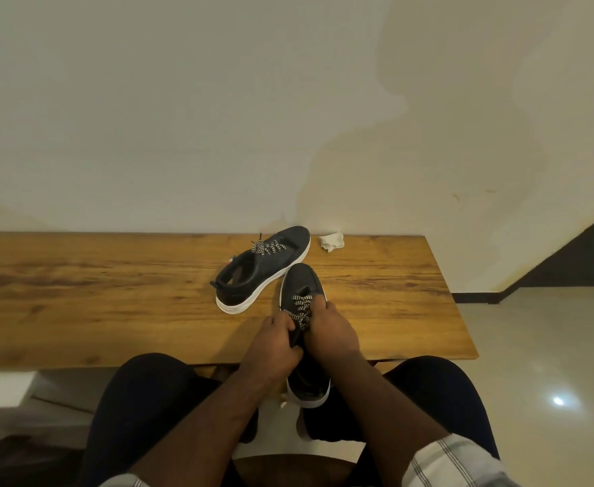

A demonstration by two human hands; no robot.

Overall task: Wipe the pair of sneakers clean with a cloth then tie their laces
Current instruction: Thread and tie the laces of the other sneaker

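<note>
Two dark sneakers with white soles and black-and-white patterned laces are on a wooden table [112,282]. The far sneaker [263,268] lies near the wall, its laces bunched over the tongue. The near sneaker [304,286] points away from me, its heel [307,391] hanging over the table's front edge. My left hand [276,346] and my right hand [330,332] both grip the near sneaker's laces [300,309] at the tongue. A crumpled white cloth [331,241] rests by the wall, right of the far sneaker.
The table runs along a cream wall and ends at the right, where a glossy tiled floor [534,363] shows. My knees in dark trousers sit under the front edge. A white box-like object [3,388] lies low at the left.
</note>
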